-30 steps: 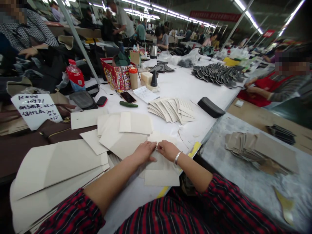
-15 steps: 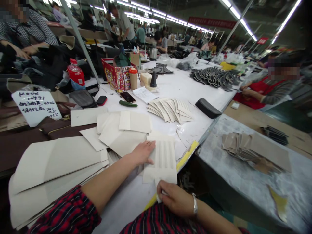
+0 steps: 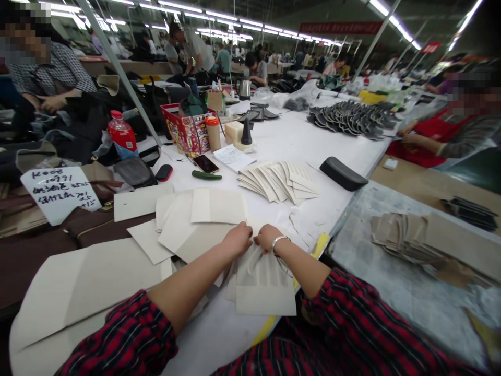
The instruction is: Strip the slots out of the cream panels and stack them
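Note:
A cream ridged panel [image 3: 266,297], with several raised strips like card slots, lies near the table's front edge. My left hand [image 3: 238,239] is closed at its far edge, fingertips pinching there. Beside it, my right hand [image 3: 269,237] is also closed on that far edge, with a bracelet [image 3: 281,241] at the wrist. What lies exactly between the fingertips is partly hidden. Left of my hands, plain cream pieces [image 3: 219,204] overlap in a loose pile. Larger curved cream panels [image 3: 78,282] are stacked under and beyond my left forearm.
Fanned ridged panels [image 3: 277,180] lie ahead, near a black curved block [image 3: 343,173]. Farther back are a phone [image 3: 205,163], a green cucumber-like object [image 3: 206,175] and a red patterned box [image 3: 188,130]. Yellow tape [image 3: 321,244] marks the right edge. A co-worker's red apron [image 3: 430,138] shows at right.
My right hand has moved from the panel's near edge to its far edge. My left hand, flat on the panel before, has curled closed there. The panel sits slightly nearer me.

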Demonstrator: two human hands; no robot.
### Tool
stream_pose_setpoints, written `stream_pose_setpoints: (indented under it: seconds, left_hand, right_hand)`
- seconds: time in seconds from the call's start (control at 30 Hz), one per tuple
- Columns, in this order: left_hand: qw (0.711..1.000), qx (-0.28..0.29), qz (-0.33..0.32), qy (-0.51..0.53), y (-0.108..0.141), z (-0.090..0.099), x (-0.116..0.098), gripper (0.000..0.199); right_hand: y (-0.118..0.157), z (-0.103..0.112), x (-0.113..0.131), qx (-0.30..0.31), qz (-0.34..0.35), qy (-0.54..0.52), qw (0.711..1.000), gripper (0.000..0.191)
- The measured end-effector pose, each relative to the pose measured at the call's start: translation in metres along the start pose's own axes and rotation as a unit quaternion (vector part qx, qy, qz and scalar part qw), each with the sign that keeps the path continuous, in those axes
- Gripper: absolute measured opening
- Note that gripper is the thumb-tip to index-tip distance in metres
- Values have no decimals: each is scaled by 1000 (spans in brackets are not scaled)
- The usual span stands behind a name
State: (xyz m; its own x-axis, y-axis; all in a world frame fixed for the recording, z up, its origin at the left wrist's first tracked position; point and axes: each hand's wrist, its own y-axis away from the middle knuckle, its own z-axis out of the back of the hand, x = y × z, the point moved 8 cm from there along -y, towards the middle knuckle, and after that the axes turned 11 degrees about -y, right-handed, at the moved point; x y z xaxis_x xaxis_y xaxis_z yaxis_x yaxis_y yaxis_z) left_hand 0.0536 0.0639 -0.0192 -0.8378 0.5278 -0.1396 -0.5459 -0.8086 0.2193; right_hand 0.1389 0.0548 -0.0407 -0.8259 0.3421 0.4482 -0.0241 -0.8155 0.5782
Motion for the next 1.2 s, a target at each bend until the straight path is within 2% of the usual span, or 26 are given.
stream_pose_setpoints:
  seconds: [0.1, 0.27, 0.47, 0.6, 0.7, 0.83, 0.97, 1.1, 1.2]
  left_hand:
    - [1000, 23, -8, 4, -12, -2, 2, 16]
    - [999, 40, -31, 12, -16, -3, 0, 11]
    - [999, -5, -51, 10, -4, 0, -8, 9]
    - [998, -12, -55, 11, -1, 2, -9, 8]
    - [998, -40, -39, 29, 11, 10, -2, 19]
    - [994, -90, -41, 41, 44, 11, 6, 27]
    - [993, -83, -80, -26, 67, -2, -2, 36]
    - [992, -61, -82, -79, 70, -5, -7, 49]
    - [987, -50, -102, -111, 67, -5, -11, 62]
  right_hand:
    - [-4, -3, -6, 29, -33, -40, 998, 23]
    - [-6, 0, -4, -3, -19, -14, 1000, 22]
    - [-8, -1, -3, -48, -9, 9, 999, 31]
    - [-7, -1, -4, -74, -7, 11, 997, 37]
    - [-5, -3, -3, -79, 10, 32, 996, 36]
    - [2, -4, -2, -99, 44, 45, 993, 33]
    - [16, -3, 1, -137, 73, 43, 987, 31]
    - [26, 2, 13, -147, 133, 18, 980, 28]
    - [21, 5, 27, -123, 175, 44, 976, 30]
